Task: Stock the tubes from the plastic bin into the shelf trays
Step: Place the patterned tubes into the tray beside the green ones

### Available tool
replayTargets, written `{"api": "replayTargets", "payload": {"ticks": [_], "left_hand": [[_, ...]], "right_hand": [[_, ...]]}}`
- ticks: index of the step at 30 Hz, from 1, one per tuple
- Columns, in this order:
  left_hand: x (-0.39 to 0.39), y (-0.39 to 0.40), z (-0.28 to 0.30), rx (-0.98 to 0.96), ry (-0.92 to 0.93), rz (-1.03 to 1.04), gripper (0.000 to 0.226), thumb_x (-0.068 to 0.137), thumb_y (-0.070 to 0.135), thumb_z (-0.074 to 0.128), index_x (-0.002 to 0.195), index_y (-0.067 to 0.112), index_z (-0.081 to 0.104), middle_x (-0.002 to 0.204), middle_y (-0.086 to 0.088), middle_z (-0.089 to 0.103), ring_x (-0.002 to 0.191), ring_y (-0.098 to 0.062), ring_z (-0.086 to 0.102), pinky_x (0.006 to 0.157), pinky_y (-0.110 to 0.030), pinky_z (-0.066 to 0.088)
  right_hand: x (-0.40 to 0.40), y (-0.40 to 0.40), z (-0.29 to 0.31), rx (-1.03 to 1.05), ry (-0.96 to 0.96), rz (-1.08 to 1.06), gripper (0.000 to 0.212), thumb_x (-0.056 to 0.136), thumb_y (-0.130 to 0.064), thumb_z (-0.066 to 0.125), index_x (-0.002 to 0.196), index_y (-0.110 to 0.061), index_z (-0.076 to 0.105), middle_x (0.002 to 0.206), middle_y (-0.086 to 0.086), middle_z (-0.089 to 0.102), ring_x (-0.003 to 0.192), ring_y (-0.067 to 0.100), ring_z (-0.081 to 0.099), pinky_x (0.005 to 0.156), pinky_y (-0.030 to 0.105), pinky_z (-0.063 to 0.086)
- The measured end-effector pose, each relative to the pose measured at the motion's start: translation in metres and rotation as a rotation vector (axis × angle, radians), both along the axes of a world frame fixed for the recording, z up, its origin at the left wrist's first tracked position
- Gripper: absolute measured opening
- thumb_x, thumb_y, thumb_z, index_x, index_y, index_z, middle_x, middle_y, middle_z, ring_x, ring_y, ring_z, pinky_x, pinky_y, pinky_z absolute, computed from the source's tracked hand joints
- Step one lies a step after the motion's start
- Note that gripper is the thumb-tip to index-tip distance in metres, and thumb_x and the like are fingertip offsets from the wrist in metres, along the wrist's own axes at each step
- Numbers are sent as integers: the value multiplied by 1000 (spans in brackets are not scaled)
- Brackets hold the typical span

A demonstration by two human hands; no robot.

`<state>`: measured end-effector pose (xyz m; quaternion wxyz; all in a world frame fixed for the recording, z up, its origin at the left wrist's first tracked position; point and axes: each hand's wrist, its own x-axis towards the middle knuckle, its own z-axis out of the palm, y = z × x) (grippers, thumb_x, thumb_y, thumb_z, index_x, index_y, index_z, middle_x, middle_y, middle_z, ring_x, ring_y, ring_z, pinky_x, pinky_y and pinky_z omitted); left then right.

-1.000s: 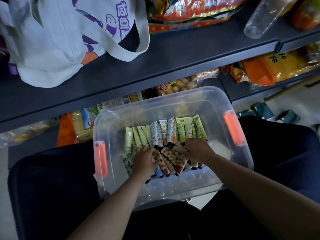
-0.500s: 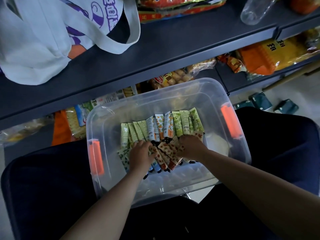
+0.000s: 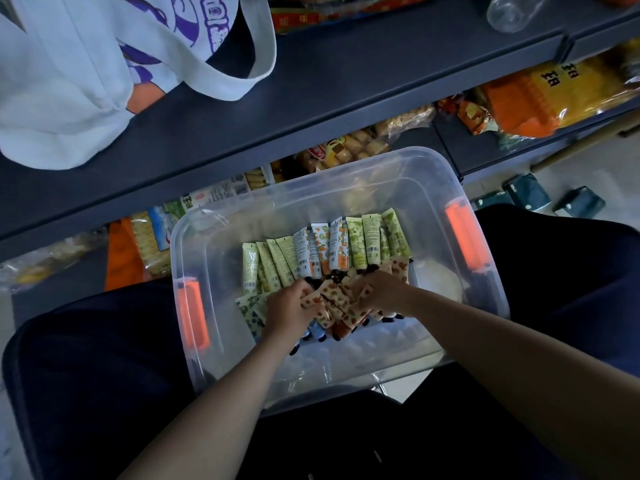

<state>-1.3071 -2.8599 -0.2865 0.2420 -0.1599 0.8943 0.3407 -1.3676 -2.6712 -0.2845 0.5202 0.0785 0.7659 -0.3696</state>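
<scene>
In the clear bin on the lap, both hands hide their fingertips among orange-spotted tubes, the left hand at 9 o'clock and the right hand at 3 o'clock, each grip curled around them.

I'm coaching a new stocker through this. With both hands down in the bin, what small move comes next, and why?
Probably lift the bunch out toward the shelf: the left hand and right hand are already curled on the orange-spotted tubes inside the clear plastic bin.

Shop: dark shelves stocked with packaged snacks.
</scene>
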Motion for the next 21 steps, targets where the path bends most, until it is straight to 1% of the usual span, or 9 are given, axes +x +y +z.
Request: {"api": "replayTargets", "payload": {"ticks": [2, 4, 5, 7, 10, 12, 15, 18, 21], "left_hand": [[-3, 1, 2, 22, -48, 14, 27, 80, 24, 72, 103, 14, 62, 107, -4, 65, 91, -16, 59, 72, -27, 46], [-7, 2, 4, 38, -104, 16, 33, 81, 22, 71, 112, 15, 63, 111, -2, 64, 90, -12, 56, 71, -22, 41], [-9, 2, 3, 41, -126, 7, 35, 81, 23, 71, 114, 15, 63, 111, -1, 65, 89, -11, 56, 70, -22, 40], [-11, 1, 2, 71, -149, 4, 37, 79, 24, 73, 114, 15, 64, 110, -1, 67, 90, -12, 60, 70, -23, 44], [-12, -1, -1, 162, -145, 71, 33, 78, 21, 75, 109, 14, 68, 106, -1, 69, 92, -15, 64, 74, -26, 49], [-13, -2, 1, 224, -116, 133, 29, 78, 15, 75, 106, 11, 70, 101, -1, 69, 91, -15, 64, 75, -25, 47], [-14, -5, 10, 380, -104, 319, 33, 78, 9, 74, 109, 6, 67, 94, 2, 68, 84, -10, 63, 72, -18, 49], [-14, -9, 17, 542, -92, 502, 37, 79, 8, 72, 115, 7, 63, 93, 3, 69, 84, -8, 65, 64, -10, 49], [-19, -12, 26, 675, -100, 591, 34, 82, 7, 68, 116, 9, 62, 99, -3, 70, 89, -14, 67, 70, -19, 53]], "right_hand": [[-3, 1, -3, -9, -48, -35, 34, 73, 6, 73, 106, 2, 64, 82, 10, 65, 72, 21, 65, 61, 23, 58], [-4, 1, -4, -12, -66, -72, 44, 69, 6, 76, 110, -3, 63, 96, 18, 68, 87, 30, 68, 81, 43, 58], [-4, 1, -6, -15, -73, -86, 50, 67, 6, 77, 113, -4, 62, 100, 21, 68, 90, 32, 69, 85, 47, 56], [-4, 3, -8, -36, -105, -102, 50, 66, 6, 77, 112, -6, 61, 95, 23, 68, 84, 32, 68, 84, 43, 54], [-6, 8, -7, -115, -139, -190, 22, 72, 7, 73, 80, -11, 63, 75, 14, 63, 68, 22, 59, 69, 32, 48], [-9, 10, -6, -189, -179, -317, 17, 76, 8, 69, 84, -5, 63, 82, 11, 65, 78, 21, 63, 78, 27, 53], [-14, 12, -2, -291, -234, -482, 13, 83, 5, 63, 96, 2, 61, 96, 15, 67, 92, 27, 65, 85, 34, 54], [-18, 12, 4, -361, -240, -573, 6, 86, 1, 61, 86, -5, 62, 82, 9, 71, 74, 18, 69, 71, 29, 58], [-23, 10, 14, -415, -203, -633, 10, 88, 0, 58, 87, -8, 63, 78, 5, 70, 68, 15, 69, 68, 29, 58]]}}
